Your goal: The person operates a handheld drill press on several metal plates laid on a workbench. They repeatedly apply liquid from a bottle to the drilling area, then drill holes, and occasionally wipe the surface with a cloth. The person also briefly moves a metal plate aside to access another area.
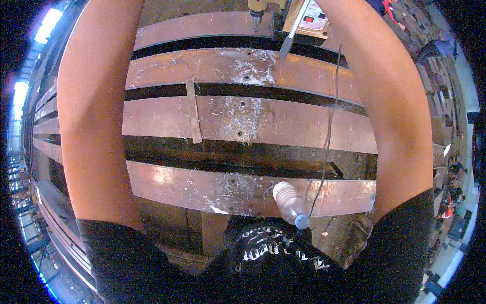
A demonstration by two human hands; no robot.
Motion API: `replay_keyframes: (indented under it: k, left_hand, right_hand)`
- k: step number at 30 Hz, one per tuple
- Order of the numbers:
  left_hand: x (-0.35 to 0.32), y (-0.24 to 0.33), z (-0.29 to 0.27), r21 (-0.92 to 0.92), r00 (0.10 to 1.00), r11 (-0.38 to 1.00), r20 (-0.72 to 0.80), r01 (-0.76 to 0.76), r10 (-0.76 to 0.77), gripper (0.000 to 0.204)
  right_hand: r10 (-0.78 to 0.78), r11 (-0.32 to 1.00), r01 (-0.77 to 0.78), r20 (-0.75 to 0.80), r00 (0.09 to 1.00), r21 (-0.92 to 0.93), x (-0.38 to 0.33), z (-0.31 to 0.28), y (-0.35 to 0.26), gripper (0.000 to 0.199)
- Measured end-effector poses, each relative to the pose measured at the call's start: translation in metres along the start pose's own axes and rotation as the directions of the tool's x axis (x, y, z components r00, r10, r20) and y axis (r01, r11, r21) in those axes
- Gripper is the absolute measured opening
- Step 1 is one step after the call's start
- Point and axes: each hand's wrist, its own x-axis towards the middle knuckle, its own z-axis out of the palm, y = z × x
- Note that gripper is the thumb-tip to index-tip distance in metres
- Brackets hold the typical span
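I can't tell how open my hands are, both run out past the top of the frame, above the drill bit [256,15] over rusty, shavings-strewn steel plates [243,119].

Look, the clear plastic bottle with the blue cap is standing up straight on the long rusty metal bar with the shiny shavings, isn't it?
Not quite. The head view shows the clear plastic bottle with the blue cap lying on its side, not standing. It does rest on the long rusty metal bar with the shiny shavings, its cap end poking over the near edge.
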Motion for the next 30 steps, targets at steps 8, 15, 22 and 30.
replay_keyframes:
  k: [8, 15, 22, 30]
  left_hand:
    - [0.049, 0.091, -0.038, -0.521, 0.969, 0.822, 0.195, 0.232, -0.149, 0.069]
    - [0.039, 0.106, -0.049, -0.474, 0.797, 0.689, 0.546, 0.548, -0.259, 0.057]
    - [0.028, 0.097, -0.017, -0.379, 0.82, 0.747, 0.423, 0.546, -0.385, 0.048]
    - [0.019, 0.093, 0.005, -0.687, 0.939, 0.649, 0.162, 0.328, -0.303, 0.052]
  right_hand:
    - [0.242, 0.915, -0.241, -0.038, 0.969, -0.323, -0.09, -0.02, -0.019, 0.043]
    - [0.304, 0.937, -0.258, 0.183, 0.935, -0.235, -0.347, -0.045, -0.024, 0.048]
    - [0.288, 0.819, -0.571, 0.824, 0.488, 0.052, -0.459, -0.095, -0.194, 0.095]
    - [0.502, 0.371, -0.739, 0.548, 0.669, 0.563, -0.475, -0.011, -0.29, 0.089]
